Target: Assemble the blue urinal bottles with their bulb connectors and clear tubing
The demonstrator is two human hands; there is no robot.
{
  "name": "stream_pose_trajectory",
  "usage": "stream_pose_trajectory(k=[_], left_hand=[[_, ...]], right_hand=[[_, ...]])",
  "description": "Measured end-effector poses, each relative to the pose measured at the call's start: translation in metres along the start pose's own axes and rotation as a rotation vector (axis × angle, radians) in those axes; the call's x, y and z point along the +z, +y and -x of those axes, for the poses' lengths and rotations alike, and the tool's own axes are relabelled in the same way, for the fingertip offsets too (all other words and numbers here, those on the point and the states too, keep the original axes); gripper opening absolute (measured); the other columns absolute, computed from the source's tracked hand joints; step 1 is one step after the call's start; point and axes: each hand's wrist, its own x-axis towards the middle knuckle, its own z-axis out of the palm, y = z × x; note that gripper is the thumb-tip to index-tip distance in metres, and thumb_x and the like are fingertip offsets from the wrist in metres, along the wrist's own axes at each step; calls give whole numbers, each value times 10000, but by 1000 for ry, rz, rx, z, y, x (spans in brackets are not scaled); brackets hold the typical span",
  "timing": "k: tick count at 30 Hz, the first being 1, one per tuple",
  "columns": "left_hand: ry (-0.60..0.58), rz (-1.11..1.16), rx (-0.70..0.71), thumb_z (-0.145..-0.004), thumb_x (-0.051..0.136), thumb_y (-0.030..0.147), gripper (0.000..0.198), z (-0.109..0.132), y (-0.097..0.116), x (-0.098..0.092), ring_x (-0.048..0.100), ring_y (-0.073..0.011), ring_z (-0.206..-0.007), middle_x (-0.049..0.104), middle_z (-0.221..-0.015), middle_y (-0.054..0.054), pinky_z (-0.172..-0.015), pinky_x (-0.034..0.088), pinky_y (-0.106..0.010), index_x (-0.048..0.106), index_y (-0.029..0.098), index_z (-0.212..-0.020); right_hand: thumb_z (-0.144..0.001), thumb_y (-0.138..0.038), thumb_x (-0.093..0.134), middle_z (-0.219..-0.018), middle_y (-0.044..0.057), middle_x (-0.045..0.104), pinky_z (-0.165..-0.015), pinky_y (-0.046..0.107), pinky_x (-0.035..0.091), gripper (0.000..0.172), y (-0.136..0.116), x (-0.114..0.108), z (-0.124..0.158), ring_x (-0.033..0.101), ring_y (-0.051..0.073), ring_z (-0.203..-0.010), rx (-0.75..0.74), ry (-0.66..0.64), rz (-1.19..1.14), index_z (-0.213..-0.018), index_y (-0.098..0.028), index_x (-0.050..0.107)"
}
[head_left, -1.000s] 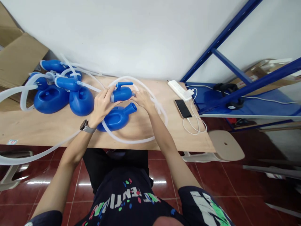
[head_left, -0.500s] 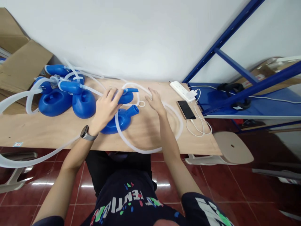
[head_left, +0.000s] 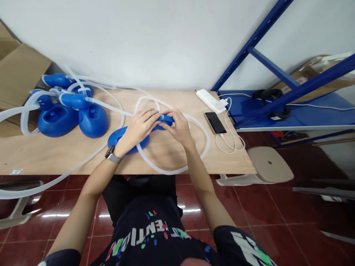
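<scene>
Both my hands meet over a blue plastic funnel-like piece [head_left: 167, 119] with a flat tab, mostly hidden by fingers. My left hand [head_left: 142, 126] grips its left side, while my right hand [head_left: 178, 126] pinches the right end between thumb and fingers. Under my left wrist lies a blue plastic bottle [head_left: 113, 138] on its side; its neck is covered by my hand. A translucent white hose [head_left: 166, 171] loops on the wooden table around my hands and crosses the bottle.
Several more blue bottles [head_left: 93, 122] with hoses cluster at left beside a cardboard box [head_left: 22, 74]. At right are a power strip [head_left: 208, 99], a charging phone [head_left: 215, 123] and a blue metal shelf [head_left: 241, 114]. A stool [head_left: 269, 162] stands beyond the table's right end.
My right hand has moved from the hose to the blue funnel-like piece. My left hand has carried that piece rightward and slightly down, over the bottle's neck.
</scene>
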Motion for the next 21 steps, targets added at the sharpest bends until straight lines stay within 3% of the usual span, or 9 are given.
stream_pose_trajectory(k=[3, 8, 16, 19, 21], left_hand=[[72, 23, 2, -1164, 436, 441, 394, 1, 7, 14, 737, -308, -1215, 772, -1270, -158, -1051, 608, -502, 757, 214, -1186], [301, 51, -183, -1189, 334, 471, 482, 0, 28, 34, 739, -242, -913, 751, -960, -95, -885, 614, -434, 701, 234, -987], [635, 325, -482, -1176, 397, 573, 490, -16, 53, 58, 741, -201, -882, 743, -904, -49, -880, 586, -377, 663, 218, -966], [882, 408, -605, -1175, 326, 624, 556, -29, 49, 62, 730, -169, -861, 718, -901, -33, -857, 578, -332, 648, 208, -996], [884, 432, -568, -1173, 318, 631, 565, -37, 46, 63, 734, -169, -896, 720, -932, -39, -879, 579, -325, 659, 209, -1016]], right_hand=[[-1060, -553, 613, -1168, 95, 742, -1051, 491, 555, 276, -7, 0, 10, 699, 318, -1129, 57, 44, -44, -1065, -284, 675], [-1026, -557, 644, -1122, 84, 759, -1017, 469, 554, 272, -20, 0, 20, 704, 313, -1100, 161, 133, -17, -1008, -286, 664], [-1033, -608, 627, -973, 75, 738, -901, 417, 540, 362, -27, -8, 26, 691, 273, -951, 223, 270, 66, -942, -259, 664], [-1018, -639, 652, -765, 9, 635, -779, 375, 495, 471, -23, -6, 35, 615, 218, -771, 263, 402, 47, -753, -264, 548], [-1010, -652, 660, -680, -23, 554, -707, 350, 448, 538, -15, -4, 43, 552, 188, -686, 304, 448, 17, -690, -262, 473]])
